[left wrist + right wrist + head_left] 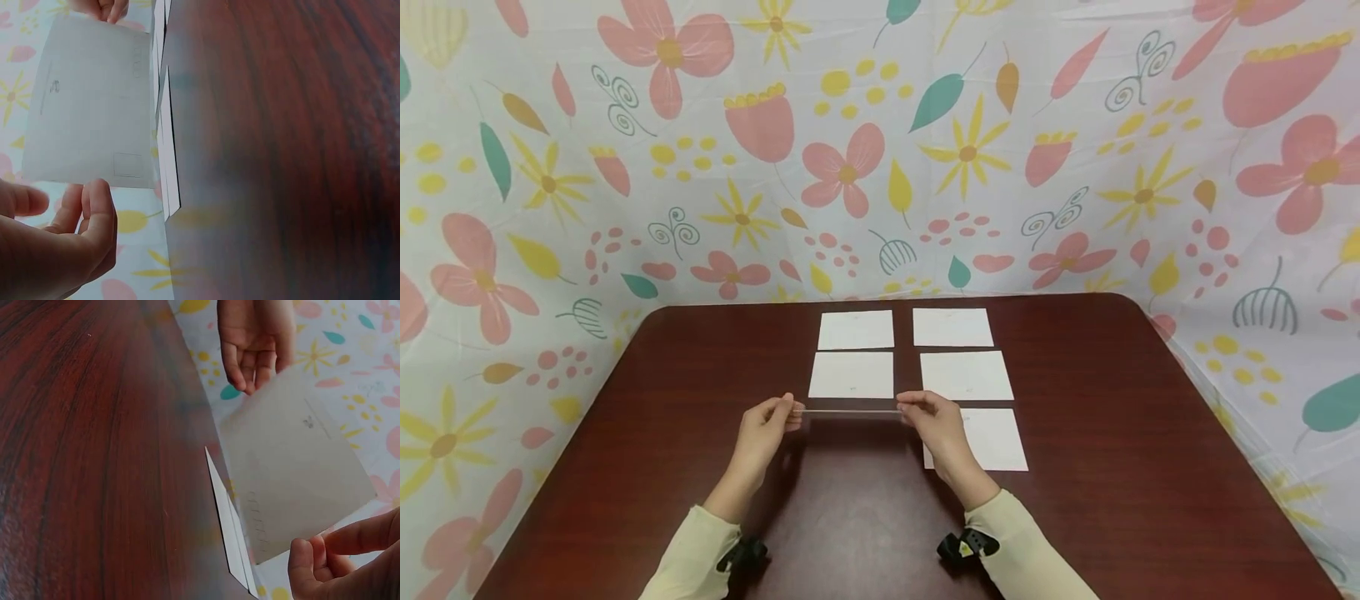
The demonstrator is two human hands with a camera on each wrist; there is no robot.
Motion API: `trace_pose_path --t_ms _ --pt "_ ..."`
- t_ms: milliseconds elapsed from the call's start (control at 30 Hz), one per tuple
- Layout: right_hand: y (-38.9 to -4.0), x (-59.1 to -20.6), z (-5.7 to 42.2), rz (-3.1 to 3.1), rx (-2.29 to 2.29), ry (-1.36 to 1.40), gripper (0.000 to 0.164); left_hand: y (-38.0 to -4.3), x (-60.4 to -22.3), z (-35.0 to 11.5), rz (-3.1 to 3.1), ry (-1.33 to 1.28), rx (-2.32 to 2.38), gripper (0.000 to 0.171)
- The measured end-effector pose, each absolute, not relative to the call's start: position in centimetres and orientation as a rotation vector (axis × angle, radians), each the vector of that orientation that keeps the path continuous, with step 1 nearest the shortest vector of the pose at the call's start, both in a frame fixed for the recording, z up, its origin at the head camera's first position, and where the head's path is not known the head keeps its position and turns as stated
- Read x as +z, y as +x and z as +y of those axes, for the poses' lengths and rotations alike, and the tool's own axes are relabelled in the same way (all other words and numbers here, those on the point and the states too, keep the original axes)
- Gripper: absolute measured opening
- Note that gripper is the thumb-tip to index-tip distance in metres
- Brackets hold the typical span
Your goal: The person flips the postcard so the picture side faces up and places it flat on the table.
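A white postcard (87,106) with a stamp box and a row of small code boxes is held above the table between the two hands. In the head view it shows almost edge-on as a thin line. My right hand (938,425) pinches its right edge between thumb and fingers, clearest in the right wrist view. On the opposite side, the fingertips of my left hand (69,240) are at the card's edge, with the thumb standing apart. Several more white cards, among them one card (852,375) beyond the left hand, lie flat in front.
The cards on the dark wooden table (685,367) form two columns; the nearest right card (992,442) lies partly behind the right hand. A flowered cloth (865,167) hangs behind the table and along both sides. Black straps with small cameras sit at the cuffs.
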State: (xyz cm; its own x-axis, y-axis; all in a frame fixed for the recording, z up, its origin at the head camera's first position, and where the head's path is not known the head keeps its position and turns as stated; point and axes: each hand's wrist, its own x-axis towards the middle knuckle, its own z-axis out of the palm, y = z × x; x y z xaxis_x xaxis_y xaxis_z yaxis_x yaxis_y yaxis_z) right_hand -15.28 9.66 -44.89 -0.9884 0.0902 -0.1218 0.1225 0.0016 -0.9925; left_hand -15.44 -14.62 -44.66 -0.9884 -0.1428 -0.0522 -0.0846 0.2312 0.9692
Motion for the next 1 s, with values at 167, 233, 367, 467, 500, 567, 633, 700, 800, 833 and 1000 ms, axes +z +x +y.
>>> trace_pose_path --t_ms 167,233,367,467,500,567,633,700,800,833,1000 --pt "-15.23 -44.99 9.67 2.224 -2.199 0.242 0.018 -15.52 -44.72 -14.85 -2.509 0.274 -1.844 0.033" --pt "-15.26 -45.07 9.68 2.243 -2.193 0.231 0.019 -15.55 -44.73 -14.92 -2.536 0.26 -1.818 0.025" --pt "-15.25 -45.24 9.63 2.282 -2.174 0.187 0.022 -15.51 -44.82 -15.05 -2.546 0.22 -1.797 0.012" --pt "-15.22 -45.33 9.47 2.331 -2.141 0.165 0.023 -15.49 -44.89 -15.12 -2.531 0.18 -1.799 0.015" --pt "-15.22 -45.34 9.4 2.35 -2.131 0.159 0.024 -15.55 -44.92 -15.12 -2.529 0.171 -1.8 0.018" --pt "-15.22 -45.34 9.27 2.371 -2.123 0.157 0.025 -15.57 -44.87 -15.12 -2.545 0.148 -1.778 0.024" --pt "-15.2 -45.29 9.14 2.371 -2.123 0.163 0.028 -15.58 -44.78 -15.09 -2.582 0.13 -1.741 0.03" --pt "-15.15 -45.25 9.06 2.365 -2.121 0.166 0.031 -15.59 -44.8 -15.08 -2.632 0.1 -1.681 0.034" --pt "-15.12 -45.35 8.96 2.362 -2.086 0.175 0.035 -15.54 -44.89 -15.08 -2.702 0.054 -1.585 0.037" --pt "-15.11 -45.42 8.95 2.378 -2.055 0.173 0.035 -15.56 -45.01 -15.09 -2.721 0.034 -1.556 0.038" --pt "-15.17 -45.78 8.94 2.44 -1.908 0.12 0.037 -15.65 -45.55 -15.18 -2.794 -0.069 -1.418 0.04"
